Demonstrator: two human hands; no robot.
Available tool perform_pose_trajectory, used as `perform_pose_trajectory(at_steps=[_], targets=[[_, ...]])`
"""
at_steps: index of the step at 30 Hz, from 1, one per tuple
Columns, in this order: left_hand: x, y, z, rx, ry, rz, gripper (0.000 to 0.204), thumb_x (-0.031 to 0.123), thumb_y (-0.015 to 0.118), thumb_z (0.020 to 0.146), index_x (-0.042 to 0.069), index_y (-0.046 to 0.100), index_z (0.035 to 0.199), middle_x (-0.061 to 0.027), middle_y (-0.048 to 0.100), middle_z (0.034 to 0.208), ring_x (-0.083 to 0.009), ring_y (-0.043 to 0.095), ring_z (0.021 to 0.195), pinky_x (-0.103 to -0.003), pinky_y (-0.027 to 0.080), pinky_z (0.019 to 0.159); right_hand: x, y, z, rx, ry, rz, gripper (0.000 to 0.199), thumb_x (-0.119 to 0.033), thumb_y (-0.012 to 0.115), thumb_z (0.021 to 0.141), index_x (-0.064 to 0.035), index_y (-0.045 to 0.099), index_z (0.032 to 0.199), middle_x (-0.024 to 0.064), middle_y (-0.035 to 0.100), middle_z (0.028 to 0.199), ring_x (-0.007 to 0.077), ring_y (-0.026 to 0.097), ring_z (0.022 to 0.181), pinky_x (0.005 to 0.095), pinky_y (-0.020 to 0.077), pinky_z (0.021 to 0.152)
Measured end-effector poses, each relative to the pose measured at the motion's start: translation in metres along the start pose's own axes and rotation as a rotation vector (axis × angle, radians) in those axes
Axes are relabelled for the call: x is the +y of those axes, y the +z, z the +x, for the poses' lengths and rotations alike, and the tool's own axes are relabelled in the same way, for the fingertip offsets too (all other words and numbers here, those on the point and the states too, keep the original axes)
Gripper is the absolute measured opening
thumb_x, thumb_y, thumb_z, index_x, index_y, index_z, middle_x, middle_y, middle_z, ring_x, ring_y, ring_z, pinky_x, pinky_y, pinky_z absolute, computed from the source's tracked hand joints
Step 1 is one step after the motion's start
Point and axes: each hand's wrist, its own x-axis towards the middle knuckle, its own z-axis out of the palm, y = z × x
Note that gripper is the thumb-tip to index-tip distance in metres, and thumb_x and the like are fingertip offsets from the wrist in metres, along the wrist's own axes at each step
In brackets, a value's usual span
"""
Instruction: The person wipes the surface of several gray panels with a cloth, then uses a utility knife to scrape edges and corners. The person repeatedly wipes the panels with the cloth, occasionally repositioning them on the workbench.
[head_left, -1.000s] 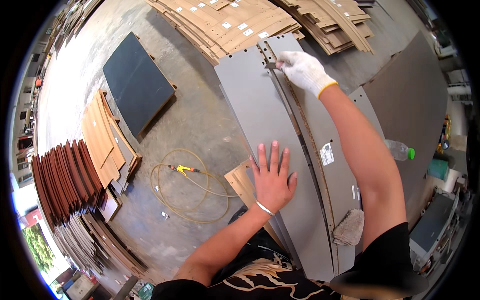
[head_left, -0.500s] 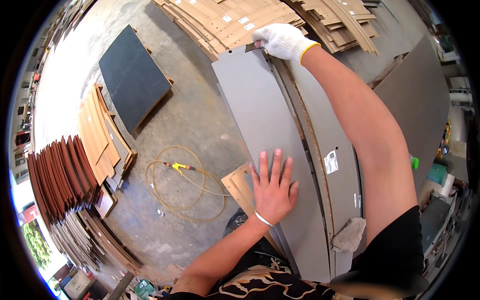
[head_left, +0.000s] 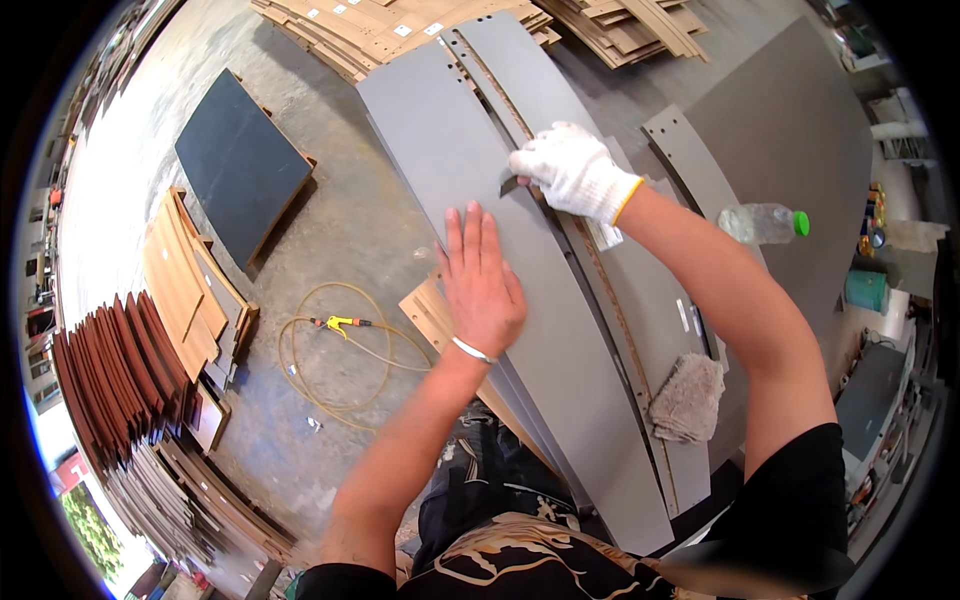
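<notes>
A long grey panel [head_left: 560, 370] lies lengthwise in front of me, with a second grey panel [head_left: 645, 320] to its right. A narrow dark gap and a brownish strip run between the two faces. My left hand [head_left: 484, 290], bare, rests flat on the first panel near its left edge, fingers stretched out. In a white knit glove, my right hand [head_left: 578, 178] pinches a small dark flat blade [head_left: 510, 186] against that panel's right edge, about midway along. The gloved fingers partly hide the blade.
A grey rag [head_left: 687, 398] lies on the second panel. Beyond my right forearm is a clear bottle with a green cap [head_left: 801, 223]. A yellow air gun [head_left: 345, 325] with a coiled hose lies on the floor. Wood panel stacks [head_left: 350, 35] stand at the far side.
My right hand has drawn the blade from the panel's far end toward me along its edge. My left hand stays flat on the panel. The view has shifted.
</notes>
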Motion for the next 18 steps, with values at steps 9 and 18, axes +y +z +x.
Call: perform_pose_trajectory(at_steps=[9, 18], targets=[[-0.018, 0.018, -0.001, 0.098, 0.083, 0.091, 0.054, 0.012, 0.049, 0.097, -0.005, 0.045, 0.148, -0.0221, 0.035, 0.163, -0.0448, 0.024, 0.154, -0.059, 0.026, 0.122, -0.101, 0.004, -0.177, -0.167, 0.128, -0.034, 0.007, -0.017, 0.066, 0.090, -0.0175, 0.067, 0.096, 0.0041, 0.070, 0.088, 0.0281, 0.069, 0.087, 0.0416, 0.0507, 0.087], [-0.035, 0.033, 0.012, 0.174, 0.212, 0.253, 0.050, 0.016, 0.046, 0.099, -0.006, 0.053, 0.142, -0.0255, 0.045, 0.156, -0.0478, 0.033, 0.148, -0.049, 0.028, 0.124, -0.190, 0.017, -0.344, -0.085, 0.200, -0.002, 0.009, -0.023, 0.067, 0.088, -0.0180, 0.070, 0.096, 0.0054, 0.071, 0.088, 0.0256, 0.070, 0.088, 0.0415, 0.0492, 0.087]])
